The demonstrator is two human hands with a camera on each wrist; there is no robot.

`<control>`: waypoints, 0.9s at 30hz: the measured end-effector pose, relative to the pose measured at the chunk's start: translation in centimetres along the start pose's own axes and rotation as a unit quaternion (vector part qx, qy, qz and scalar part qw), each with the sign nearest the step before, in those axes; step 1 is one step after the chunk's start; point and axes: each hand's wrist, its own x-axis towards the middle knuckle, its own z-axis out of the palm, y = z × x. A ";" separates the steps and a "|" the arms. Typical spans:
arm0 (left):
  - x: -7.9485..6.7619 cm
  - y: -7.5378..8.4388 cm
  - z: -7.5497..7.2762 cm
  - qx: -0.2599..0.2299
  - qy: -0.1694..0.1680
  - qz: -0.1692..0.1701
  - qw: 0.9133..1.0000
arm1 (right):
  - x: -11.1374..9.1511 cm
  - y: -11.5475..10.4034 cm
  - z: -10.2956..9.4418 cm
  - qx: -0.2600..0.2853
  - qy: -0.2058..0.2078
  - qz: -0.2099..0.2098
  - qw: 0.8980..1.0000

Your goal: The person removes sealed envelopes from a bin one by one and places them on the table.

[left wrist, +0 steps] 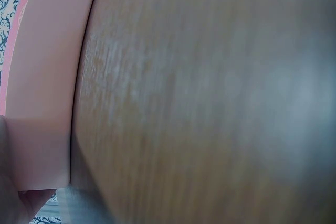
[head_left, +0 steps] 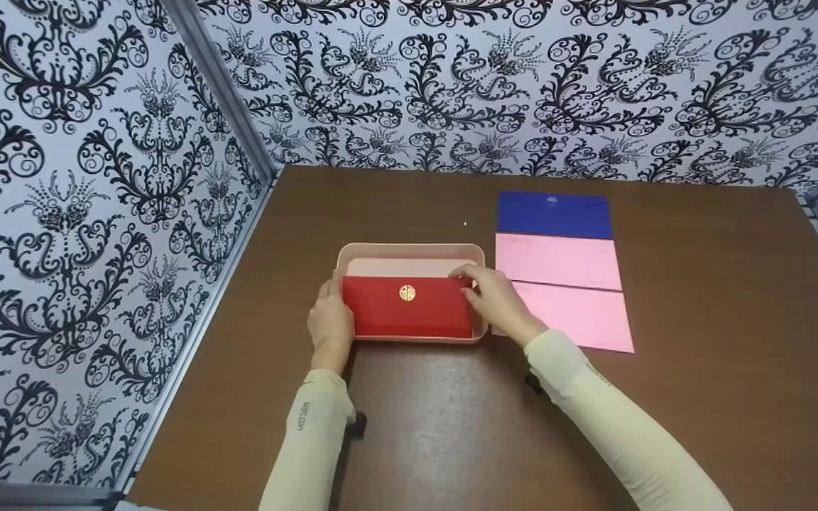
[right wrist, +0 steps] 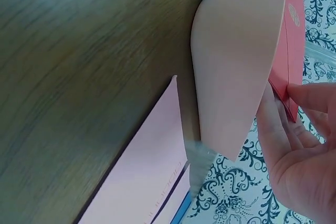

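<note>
A pink tray (head_left: 416, 250) with rounded corners stands on the table, and a red envelope (head_left: 409, 316) with a gold round emblem lies in it. At the tray's left end, my left hand (head_left: 331, 323) holds the wall; in the left wrist view only a bit of that hand (left wrist: 10, 192) shows by the tray's corner. My right hand (head_left: 498, 294) reaches over the right end and pinches the envelope's right edge. From the right wrist, the fingers and thumb of that hand (right wrist: 304, 150) lie on both sides of the red envelope (right wrist: 295, 40).
Right of the tray, a blue envelope (head_left: 554, 215) and two pink envelopes, the middle one (head_left: 558, 260) and the nearest one (head_left: 579, 316), lie in a column. The nearest lies close beside the tray. Patterned walls (head_left: 451, 85) border the brown table (head_left: 707, 305) at the back and left.
</note>
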 end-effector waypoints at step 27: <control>-0.1 -0.1 0.0 -0.001 0.010 0.008 1.000 | -0.2 0.0 -0.5 0.049 0.018 0.029 0.998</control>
